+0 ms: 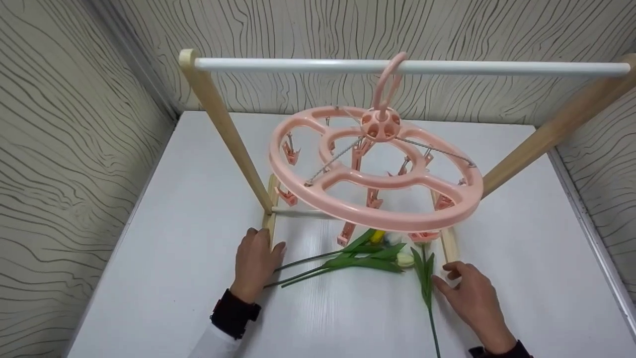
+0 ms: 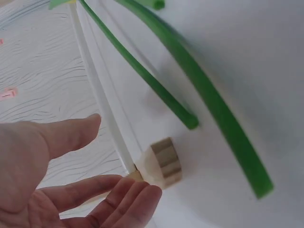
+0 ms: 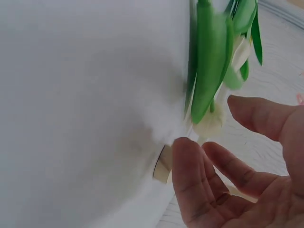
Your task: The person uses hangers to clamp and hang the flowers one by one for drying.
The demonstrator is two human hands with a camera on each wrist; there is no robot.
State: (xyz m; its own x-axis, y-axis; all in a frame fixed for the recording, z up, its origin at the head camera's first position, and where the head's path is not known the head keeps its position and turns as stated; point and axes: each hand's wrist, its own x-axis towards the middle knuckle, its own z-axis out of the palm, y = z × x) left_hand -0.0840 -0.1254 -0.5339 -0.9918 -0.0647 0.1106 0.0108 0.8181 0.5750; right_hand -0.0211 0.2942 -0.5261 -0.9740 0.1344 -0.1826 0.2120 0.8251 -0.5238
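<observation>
My left hand (image 1: 254,263) rests at the front end of the rack's left wooden foot (image 1: 269,223). In the left wrist view its thumb stands apart and the fingertips are right at the foot's end (image 2: 166,161). Close to it lie the green stems (image 2: 213,114) of artificial tulips (image 1: 357,261). My right hand (image 1: 472,296), fingers loosely bent and holding nothing, is by the right wooden foot (image 1: 449,243). Left of it lies a single tulip (image 1: 426,278) with its stem toward me; its pale bloom (image 3: 210,121) shows beyond the fingers in the right wrist view.
A pink round clip hanger (image 1: 375,214) hangs by its hook from the rack's white bar (image 1: 288,65). Several pink clips (image 1: 346,233) dangle above the flowers. Slanting wooden posts (image 1: 226,132) carry the bar over the white table (image 1: 174,278). Patterned walls (image 1: 308,30) enclose the table.
</observation>
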